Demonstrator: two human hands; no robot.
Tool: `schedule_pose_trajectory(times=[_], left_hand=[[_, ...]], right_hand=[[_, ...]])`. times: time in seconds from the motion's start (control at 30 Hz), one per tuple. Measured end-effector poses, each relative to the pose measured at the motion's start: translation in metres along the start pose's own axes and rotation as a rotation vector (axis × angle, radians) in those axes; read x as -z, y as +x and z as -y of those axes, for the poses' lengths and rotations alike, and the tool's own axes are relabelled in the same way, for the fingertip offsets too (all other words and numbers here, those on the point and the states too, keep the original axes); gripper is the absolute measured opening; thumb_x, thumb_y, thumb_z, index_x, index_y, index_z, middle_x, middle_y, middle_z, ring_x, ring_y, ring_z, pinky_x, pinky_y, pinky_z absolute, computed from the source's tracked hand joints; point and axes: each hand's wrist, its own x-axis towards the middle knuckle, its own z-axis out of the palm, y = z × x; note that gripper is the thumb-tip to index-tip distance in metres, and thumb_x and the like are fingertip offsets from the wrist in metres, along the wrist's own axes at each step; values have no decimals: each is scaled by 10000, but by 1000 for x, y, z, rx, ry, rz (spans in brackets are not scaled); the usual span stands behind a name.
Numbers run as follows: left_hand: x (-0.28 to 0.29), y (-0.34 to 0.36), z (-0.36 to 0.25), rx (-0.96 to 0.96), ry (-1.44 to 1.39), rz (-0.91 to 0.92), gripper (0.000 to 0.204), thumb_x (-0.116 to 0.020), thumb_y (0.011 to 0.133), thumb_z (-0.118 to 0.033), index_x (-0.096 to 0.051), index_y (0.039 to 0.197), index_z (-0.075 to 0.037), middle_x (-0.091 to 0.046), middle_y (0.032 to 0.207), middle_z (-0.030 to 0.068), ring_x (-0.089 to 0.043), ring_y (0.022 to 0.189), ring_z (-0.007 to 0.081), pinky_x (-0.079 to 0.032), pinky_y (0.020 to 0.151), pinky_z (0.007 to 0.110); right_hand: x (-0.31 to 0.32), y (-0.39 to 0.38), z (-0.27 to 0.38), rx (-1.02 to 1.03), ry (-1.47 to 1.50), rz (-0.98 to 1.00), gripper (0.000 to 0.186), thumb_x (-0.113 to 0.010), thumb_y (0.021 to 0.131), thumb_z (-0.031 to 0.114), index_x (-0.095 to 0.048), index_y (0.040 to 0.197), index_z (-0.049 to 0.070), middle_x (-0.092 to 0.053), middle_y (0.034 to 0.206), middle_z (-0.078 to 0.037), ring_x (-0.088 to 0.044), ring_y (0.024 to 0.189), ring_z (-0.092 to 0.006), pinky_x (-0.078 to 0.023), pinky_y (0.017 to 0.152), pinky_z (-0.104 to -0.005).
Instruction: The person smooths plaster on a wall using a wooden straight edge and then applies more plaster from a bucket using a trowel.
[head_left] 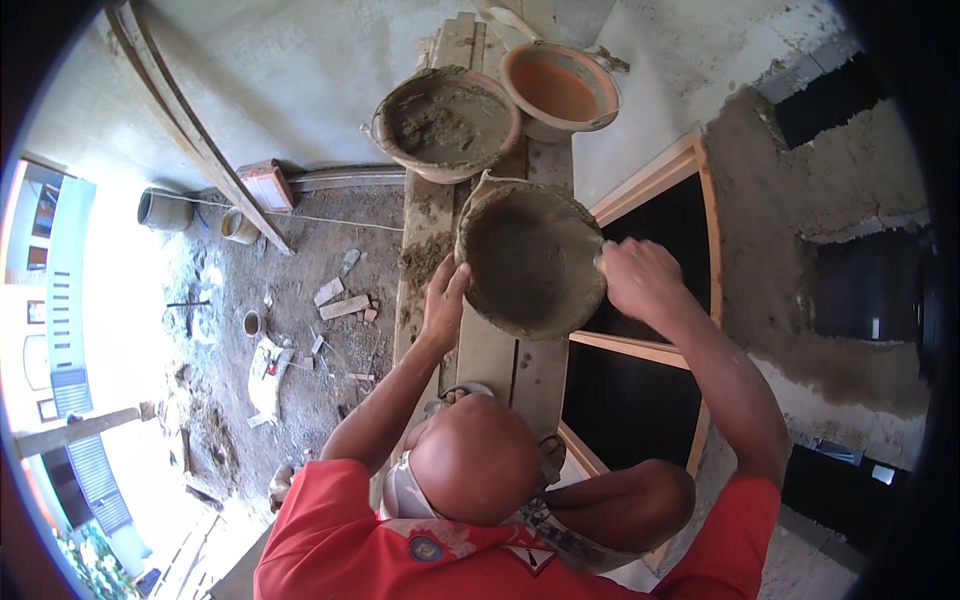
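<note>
Below the camera, a person in a red shirt stands with both arms raised and holds a round mortar-caked bucket up by its rim. The hand on the picture's left presses against the bucket's left edge, fingers curled up over the rim. The hand on the picture's right grips the opposite edge, its fingers closed over the lip. Both hands belong to this co-worker. The wearer's own hands do not show, so the state of their fingers cannot be told.

The bucket is open side up, roughly level, its inside coated with wet grey mortar. It hangs over a run of mortar-spattered wooden planks that reaches from the person's head toward the top of the picture. Farther along the planks sit two more buckets, touching each other: a grey bucket with lumpy mortar in it, just beyond the held one, and an orange bucket to its right, smeared but with little inside.

To the right of the planks is a wooden window frame set in a wall with rough, patchy plaster. To the left, well below, lies bare ground strewn with brick pieces, a white sack, two small pots and a small box against a pale wall.
</note>
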Motion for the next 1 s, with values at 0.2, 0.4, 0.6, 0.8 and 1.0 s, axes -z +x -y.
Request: schedule_pose_trajectory(times=[0.2,0.4,0.6,0.8,1.0], left_hand=[[-14,10,-6,-148,161,49,459,-518,1064,-311,-502,1393,9,-617,1243,70,-530,1133,139,-422,1012,319],[-2,20,7,-161,257,-10,457,-531,1058,-294,-489,1368,39,-636,1215,90,-551,1112,145,-435,978,307],[-9,13,-10,-137,150,39,421,-554,1048,-266,-505,1336,38,-633,1191,101,-560,1092,150,-453,952,302],[-16,16,-1,-134,-62,82,420,-593,992,-128,-464,1366,10,-613,1186,80,-565,1056,134,-463,937,286],[-46,13,6,-150,-105,102,522,-544,870,-3,-430,1379,31,-606,1167,98,-585,990,151,-499,854,280]], right_hand=[[-45,71,14,-22,-51,61,161,-645,784,68,-760,889,27,-740,900,-198,-732,907,-334,-595,777,-425],[-64,65,14,113,-13,116,168,-657,796,87,-749,931,49,-738,877,-182,-729,857,-347,-587,765,-433],[-60,52,16,390,-197,145,135,-606,852,110,-695,932,47,-731,826,-172,-738,818,-320,-585,731,-419],[-34,5,-8,353,-284,126,183,-577,893,150,-650,1034,60,-702,851,-180,-724,838,-351,-575,679,-430],[-36,30,-9,131,-280,-169,154,-609,850,108,-742,800,52,-733,798,-131,-741,759,-281,-588,612,-390]])
